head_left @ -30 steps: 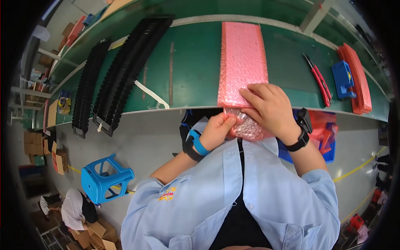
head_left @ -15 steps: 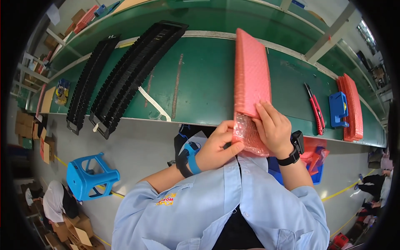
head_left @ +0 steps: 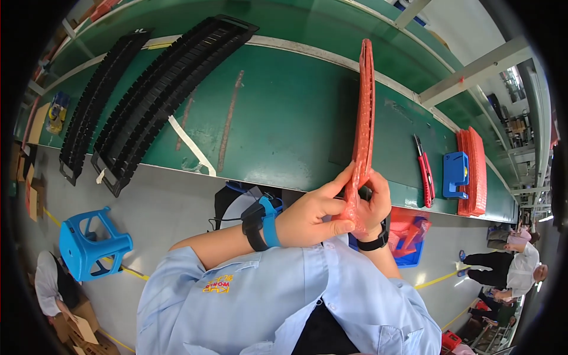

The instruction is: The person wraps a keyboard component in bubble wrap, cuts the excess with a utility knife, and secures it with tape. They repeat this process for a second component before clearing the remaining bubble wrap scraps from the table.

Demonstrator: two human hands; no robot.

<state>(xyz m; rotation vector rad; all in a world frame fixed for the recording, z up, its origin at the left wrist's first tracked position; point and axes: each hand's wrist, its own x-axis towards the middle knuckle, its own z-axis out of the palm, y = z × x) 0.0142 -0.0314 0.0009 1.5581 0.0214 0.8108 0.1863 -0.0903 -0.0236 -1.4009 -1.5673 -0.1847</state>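
Observation:
A long pink bubble-wrap package (head_left: 364, 106) stands on edge above the front of the green bench, its narrow side toward me. My left hand (head_left: 316, 214) grips its near end from the left, thumb and fingers closed on the wrap. From the right, my right hand (head_left: 374, 204) is closed around the same end, partly hidden behind the package. What lies inside the wrap cannot be made out. To the right on the bench rests a red utility knife (head_left: 425, 174), beside a blue tape dispenser (head_left: 455, 175).
Two long black slotted racks (head_left: 171, 97) lie at the left on the green bench (head_left: 284, 118), near a white strip (head_left: 192, 146). Pink bubble-wrap pieces (head_left: 472, 177) are stacked at right. A blue stool (head_left: 94, 244) and a blue bin (head_left: 412, 258) stand below. People are at both sides.
The package has turned from its broad face to its narrow edge. Both hands have shifted round its near end, and the view has swung to the right.

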